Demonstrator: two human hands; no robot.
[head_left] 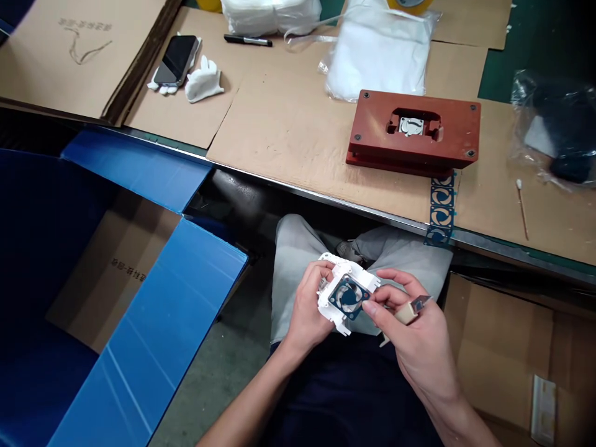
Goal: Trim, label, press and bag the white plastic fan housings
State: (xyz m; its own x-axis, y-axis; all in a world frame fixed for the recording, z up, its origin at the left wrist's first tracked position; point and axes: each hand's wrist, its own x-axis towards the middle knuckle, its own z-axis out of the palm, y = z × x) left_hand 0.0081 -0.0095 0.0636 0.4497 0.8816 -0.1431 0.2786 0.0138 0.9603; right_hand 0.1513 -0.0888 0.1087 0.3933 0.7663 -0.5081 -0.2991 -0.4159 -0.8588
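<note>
Over my lap, my left hand [311, 307] is closed around the left side of a white plastic housing [356, 273]. A dark blue film piece with a fan-shaped cutout pattern [348, 299] lies on the face of the housing. My right hand [421, 338] holds a beige utility knife [406, 313], its blade pointing up and to the right, away from the housing. The right thumb and fingers are at the right edge of the film and housing. Part of the knife is hidden behind the hand.
A red fixture block [372, 121] holds a small metallic part. From under it, a strip of blue fan-pattern films [441, 214] overhangs the table edge. A cotton swab [523, 211], phone [176, 59], white glove [203, 81] and pen [248, 40] lie about. Left stands a blue box [181, 298].
</note>
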